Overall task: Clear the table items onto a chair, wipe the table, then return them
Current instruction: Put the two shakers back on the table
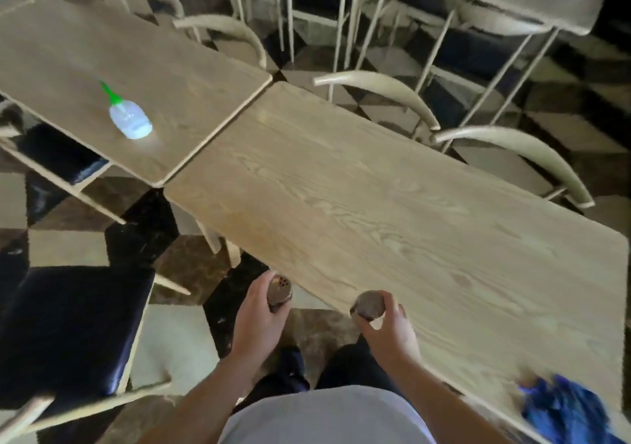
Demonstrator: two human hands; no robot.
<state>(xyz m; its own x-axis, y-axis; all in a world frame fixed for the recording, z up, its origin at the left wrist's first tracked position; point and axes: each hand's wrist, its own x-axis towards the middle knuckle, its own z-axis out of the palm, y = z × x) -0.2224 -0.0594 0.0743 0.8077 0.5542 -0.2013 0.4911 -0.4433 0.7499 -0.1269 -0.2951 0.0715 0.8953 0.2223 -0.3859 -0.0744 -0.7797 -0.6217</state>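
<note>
Your left hand (254, 310) is wrapped around a shaker (279, 291) with a holed metal top, fingers closed on its body, and it sits just off the near edge of the table (392, 204), over the floor. Your right hand (387, 327) grips a second shaker (368, 304), metal lid up, right at that same table edge; I can't tell whether its base touches the wood. The two hands are close together, side by side in front of your body. Ahead of both hands the tabletop is bare wood grain. Off to the right of your right hand, at the near corner of the table, lies a crumpled blue cloth (566, 406), blurred. Far ahead and to the left of your left hand, a clear squeeze bottle (129, 119) with a green nozzle rests on the neighbouring table. To the left of your left hand stands a chair (68, 324) with a dark seat.
</note>
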